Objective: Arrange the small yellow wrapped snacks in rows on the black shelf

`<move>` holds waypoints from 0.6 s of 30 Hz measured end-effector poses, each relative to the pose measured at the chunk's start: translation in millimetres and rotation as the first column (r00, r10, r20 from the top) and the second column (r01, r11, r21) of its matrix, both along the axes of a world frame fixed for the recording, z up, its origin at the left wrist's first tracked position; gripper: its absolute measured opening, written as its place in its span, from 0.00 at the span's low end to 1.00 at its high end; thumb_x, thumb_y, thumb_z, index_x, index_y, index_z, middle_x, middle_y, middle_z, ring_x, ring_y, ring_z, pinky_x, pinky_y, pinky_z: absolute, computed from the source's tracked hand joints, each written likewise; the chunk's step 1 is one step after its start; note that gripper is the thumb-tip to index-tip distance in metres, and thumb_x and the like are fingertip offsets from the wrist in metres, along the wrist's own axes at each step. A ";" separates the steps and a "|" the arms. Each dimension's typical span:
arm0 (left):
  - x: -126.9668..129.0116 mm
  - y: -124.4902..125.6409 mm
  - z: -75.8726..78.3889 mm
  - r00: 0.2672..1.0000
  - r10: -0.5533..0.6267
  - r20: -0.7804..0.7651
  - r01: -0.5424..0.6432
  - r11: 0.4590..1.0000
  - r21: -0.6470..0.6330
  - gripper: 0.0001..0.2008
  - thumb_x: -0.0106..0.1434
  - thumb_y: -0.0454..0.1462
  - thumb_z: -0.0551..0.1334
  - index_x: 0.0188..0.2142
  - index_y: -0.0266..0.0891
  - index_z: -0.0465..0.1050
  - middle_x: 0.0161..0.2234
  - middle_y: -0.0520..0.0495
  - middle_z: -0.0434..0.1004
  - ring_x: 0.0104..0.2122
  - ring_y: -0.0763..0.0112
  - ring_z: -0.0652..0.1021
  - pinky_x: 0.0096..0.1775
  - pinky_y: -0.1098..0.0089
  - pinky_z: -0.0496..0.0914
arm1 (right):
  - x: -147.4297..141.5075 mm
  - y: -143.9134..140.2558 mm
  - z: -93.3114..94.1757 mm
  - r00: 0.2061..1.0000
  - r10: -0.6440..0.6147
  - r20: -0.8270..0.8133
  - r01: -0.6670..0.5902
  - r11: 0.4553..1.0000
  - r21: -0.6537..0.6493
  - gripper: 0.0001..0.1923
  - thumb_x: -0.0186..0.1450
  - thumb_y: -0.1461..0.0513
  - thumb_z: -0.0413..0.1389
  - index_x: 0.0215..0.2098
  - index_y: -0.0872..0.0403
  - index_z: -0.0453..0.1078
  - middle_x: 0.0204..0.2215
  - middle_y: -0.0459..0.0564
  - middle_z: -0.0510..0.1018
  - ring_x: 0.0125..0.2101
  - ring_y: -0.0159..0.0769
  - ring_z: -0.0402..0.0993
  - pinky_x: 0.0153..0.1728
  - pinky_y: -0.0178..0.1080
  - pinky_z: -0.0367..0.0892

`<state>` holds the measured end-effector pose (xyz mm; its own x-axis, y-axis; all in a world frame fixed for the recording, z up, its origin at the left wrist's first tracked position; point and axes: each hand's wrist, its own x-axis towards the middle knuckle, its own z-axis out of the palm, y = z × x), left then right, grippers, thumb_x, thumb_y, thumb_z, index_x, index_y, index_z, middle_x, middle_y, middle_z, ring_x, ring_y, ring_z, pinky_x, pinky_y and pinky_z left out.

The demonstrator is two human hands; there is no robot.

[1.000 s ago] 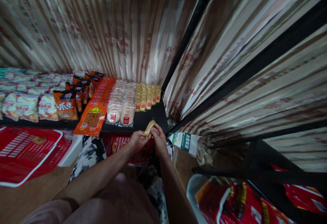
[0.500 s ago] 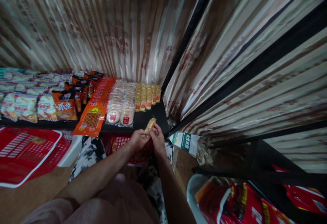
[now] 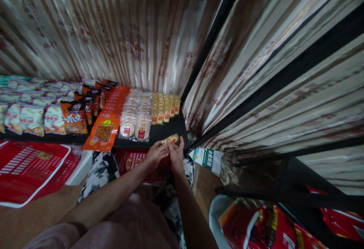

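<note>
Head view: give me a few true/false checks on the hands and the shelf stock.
1. Both hands, left hand and right hand, hold one small wrapped snack. True.
2. The snack is held above the red basket at far left. False: it is at the front edge of the black shelf.
3. The orange packets lie left of the round white cakes. True.
4. The shelf's right end is filled to its front edge. False: bare shelf shows there.

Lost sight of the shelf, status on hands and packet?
Left hand and right hand both pinch small yellow wrapped snack packet. Packet at black shelf front edge. Nothing blocking.
</note>
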<state>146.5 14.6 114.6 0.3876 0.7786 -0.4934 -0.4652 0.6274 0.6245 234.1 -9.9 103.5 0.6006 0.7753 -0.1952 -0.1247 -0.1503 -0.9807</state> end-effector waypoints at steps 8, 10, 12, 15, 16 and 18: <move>-3.4 16.4 7.7 0.906 -0.022 -0.422 0.134 0.963 0.236 0.04 0.61 0.35 0.57 0.32 0.34 0.66 0.17 0.57 0.68 0.14 0.81 0.69 0.19 0.80 0.63 | 7.6 -11.4 -0.7 0.790 0.059 0.610 0.023 0.992 -0.126 0.34 0.61 0.51 0.51 0.62 0.56 0.54 0.43 0.58 0.70 0.37 0.40 0.71 0.44 0.45 0.66; -5.0 21.7 11.7 0.875 -0.026 -0.483 0.176 0.947 0.269 0.05 0.60 0.36 0.58 0.31 0.35 0.66 0.17 0.58 0.67 0.14 0.82 0.69 0.18 0.80 0.62 | 11.4 -13.0 -3.8 0.671 0.070 0.738 -0.013 0.996 -0.083 0.29 0.62 0.54 0.51 0.60 0.54 0.58 0.49 0.60 0.66 0.44 0.42 0.68 0.48 0.46 0.64; -6.1 25.9 15.7 0.842 -0.032 -0.538 0.225 0.928 0.297 0.05 0.60 0.37 0.57 0.30 0.36 0.66 0.16 0.59 0.65 0.14 0.82 0.67 0.18 0.80 0.61 | 15.3 -13.0 -6.4 0.566 0.137 0.813 -0.122 0.989 -0.082 0.27 0.62 0.59 0.51 0.59 0.52 0.60 0.52 0.58 0.65 0.50 0.43 0.64 0.50 0.45 0.63; -6.3 31.7 20.4 0.775 -0.042 -0.631 0.319 0.888 0.332 0.06 0.60 0.37 0.56 0.28 0.37 0.67 0.15 0.59 0.63 0.14 0.81 0.66 0.19 0.79 0.60 | 21.6 -10.3 -10.0 0.453 0.203 0.868 -0.218 0.969 -0.112 0.27 0.61 0.65 0.50 0.59 0.52 0.60 0.55 0.56 0.65 0.53 0.43 0.61 0.51 0.45 0.62; -6.0 33.8 21.4 0.743 -0.041 -0.668 0.354 0.871 0.340 0.07 0.59 0.37 0.56 0.28 0.37 0.67 0.15 0.59 0.63 0.14 0.81 0.66 0.19 0.79 0.60 | 23.7 -8.8 -11.1 0.436 0.203 0.877 -0.221 0.969 -0.115 0.26 0.61 0.65 0.49 0.59 0.53 0.61 0.54 0.57 0.66 0.53 0.43 0.61 0.51 0.45 0.62; -4.6 38.7 22.4 0.683 -0.029 -0.730 0.410 0.842 0.350 0.08 0.58 0.39 0.57 0.27 0.37 0.68 0.15 0.59 0.63 0.15 0.80 0.67 0.20 0.78 0.61 | 27.7 -5.1 -13.3 0.421 0.203 0.884 -0.228 0.967 -0.113 0.24 0.62 0.64 0.49 0.57 0.56 0.63 0.52 0.58 0.68 0.51 0.43 0.63 0.51 0.45 0.62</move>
